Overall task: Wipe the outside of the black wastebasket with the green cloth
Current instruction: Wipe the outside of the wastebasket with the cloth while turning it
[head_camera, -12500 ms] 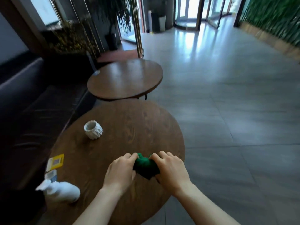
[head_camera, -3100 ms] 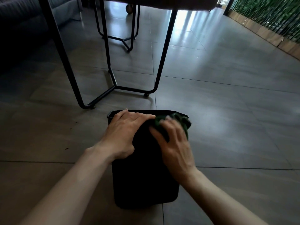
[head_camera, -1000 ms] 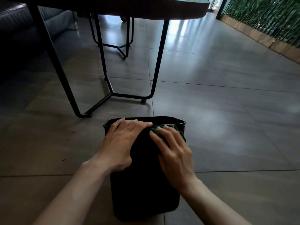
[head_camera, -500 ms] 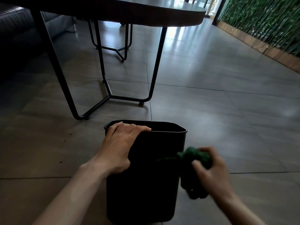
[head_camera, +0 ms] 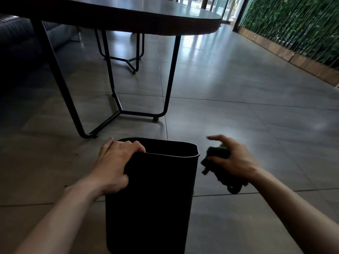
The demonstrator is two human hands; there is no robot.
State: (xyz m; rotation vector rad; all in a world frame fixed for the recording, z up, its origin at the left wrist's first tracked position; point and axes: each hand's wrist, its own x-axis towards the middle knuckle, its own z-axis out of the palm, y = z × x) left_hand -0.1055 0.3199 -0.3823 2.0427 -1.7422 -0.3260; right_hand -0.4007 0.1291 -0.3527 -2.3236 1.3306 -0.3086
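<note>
The black wastebasket (head_camera: 154, 195) stands upright on the tiled floor, low in the middle of the head view. My left hand (head_camera: 114, 165) grips its near left rim, fingers curled over the edge. My right hand (head_camera: 232, 158) is off to the right of the basket, apart from it, holding the crumpled green cloth (head_camera: 218, 153). Part of the cloth hangs dark below that hand. The forefinger of my right hand sticks out forward.
A round dark table (head_camera: 146, 17) on thin black metal legs (head_camera: 117, 107) stands just behind the basket. A dark sofa (head_camera: 16, 52) is at the left. A green plant wall (head_camera: 297, 28) with a wooden base runs along the right. Open floor lies to the right.
My right hand has pulled the cloth off the basket's front and swung it out to the right side. My left hand stays on the rim. The view has tilted up slightly.
</note>
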